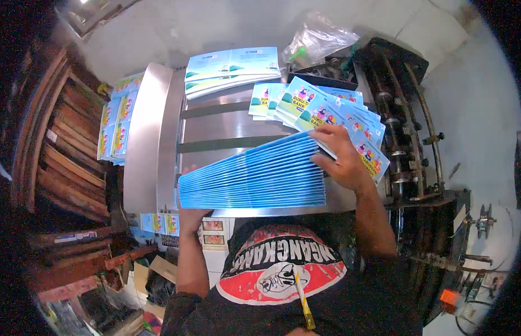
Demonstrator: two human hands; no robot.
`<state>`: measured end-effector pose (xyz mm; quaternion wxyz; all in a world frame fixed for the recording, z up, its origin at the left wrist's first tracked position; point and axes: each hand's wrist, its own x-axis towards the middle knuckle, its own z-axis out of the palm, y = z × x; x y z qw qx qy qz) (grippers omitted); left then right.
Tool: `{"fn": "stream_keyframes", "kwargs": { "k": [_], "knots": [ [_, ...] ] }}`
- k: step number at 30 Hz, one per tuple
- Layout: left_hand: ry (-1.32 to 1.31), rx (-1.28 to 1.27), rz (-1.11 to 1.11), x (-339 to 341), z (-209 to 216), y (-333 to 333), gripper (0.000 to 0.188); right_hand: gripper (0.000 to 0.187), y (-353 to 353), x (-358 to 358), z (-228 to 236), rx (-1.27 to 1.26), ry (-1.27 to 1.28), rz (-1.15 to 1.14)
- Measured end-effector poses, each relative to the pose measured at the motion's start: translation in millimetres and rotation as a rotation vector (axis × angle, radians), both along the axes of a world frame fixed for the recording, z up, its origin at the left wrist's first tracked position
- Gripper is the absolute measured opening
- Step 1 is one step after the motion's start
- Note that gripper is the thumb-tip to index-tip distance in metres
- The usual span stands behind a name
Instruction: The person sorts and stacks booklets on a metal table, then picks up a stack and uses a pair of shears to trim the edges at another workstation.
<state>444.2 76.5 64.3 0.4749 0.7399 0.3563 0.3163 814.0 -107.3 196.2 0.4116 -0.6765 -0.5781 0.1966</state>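
Observation:
A thick stack of blue booklets (252,179) is between my hands at the near edge of the metal table (215,126), its folded edges facing me in a slight fan. My right hand (343,154) is closed on the upper right corner, thumb at the near side and fingers over the top. At the left end my left hand (194,217) grips the stack, most of its fingers hidden behind and under it. Just beyond my right hand lie loose printed booklets (322,106), spread over one another.
At the table's far side sits a pile of printed sheets (232,67). Behind the loose booklets are a plastic bag (319,39) and a dark tray (325,75). Machine rollers (397,129) stand at right. More booklets (121,123) are stacked at left, near wooden boards (70,151).

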Motion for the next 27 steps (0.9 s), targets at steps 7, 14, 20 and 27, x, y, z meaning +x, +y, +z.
{"fn": "stream_keyframes", "kwargs": {
  "k": [7, 14, 20, 27],
  "knots": [
    [0.052, -0.078, 0.070, 6.1, 15.6, -7.0, 0.111, 0.049, 12.7, -14.5, 9.5, -0.021, -0.617, 0.067],
    [-0.135, -0.196, 0.058, 3.4, 7.9, -9.5, 0.111, 0.036, 15.1, -17.5, 10.2, -0.073, -0.480, 0.090],
    [-0.049, -0.168, 0.059, 8.6, 10.7, -2.3, 0.111, 0.025, 28.7, -23.5, 26.8, -0.283, -0.471, 0.215],
    [-0.097, -0.176, 0.109, -3.2, 16.1, -12.8, 0.090, 0.017, -13.3, 59.7, 22.6, 0.022, 0.365, -0.246]
  ]
}}
